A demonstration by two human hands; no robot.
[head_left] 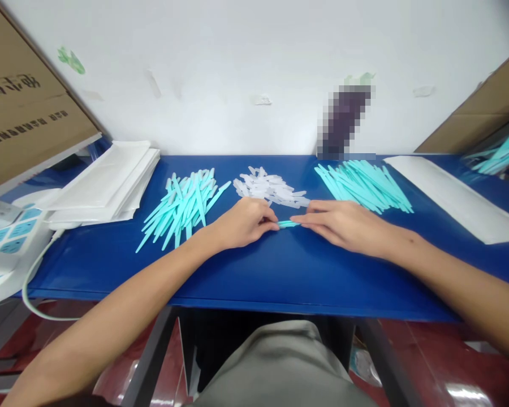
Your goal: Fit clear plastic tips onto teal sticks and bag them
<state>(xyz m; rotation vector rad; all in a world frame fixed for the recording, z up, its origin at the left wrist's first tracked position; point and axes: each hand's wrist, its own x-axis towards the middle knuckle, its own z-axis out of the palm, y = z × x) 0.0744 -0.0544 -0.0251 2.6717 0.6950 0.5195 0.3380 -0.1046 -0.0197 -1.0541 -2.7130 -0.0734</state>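
Observation:
My left hand (242,222) and my right hand (341,225) meet over the middle of the blue table (254,277). Between their pinched fingertips lies a short turquoise plastic stick (289,224); both hands grip it, one at each end. Just behind the hands is a small heap of clear plastic caps (270,188). A pile of turquoise sticks with pale ends (182,206) lies to the left of my left hand. A second pile of plain turquoise sticks (365,185) lies behind my right hand.
A stack of white bags (106,183) lies at the back left, beside a white device with blue buttons (8,243) and its cable. A white sheet (453,195) lies at the right. Cardboard boxes (21,102) stand at both sides; a white wall is behind.

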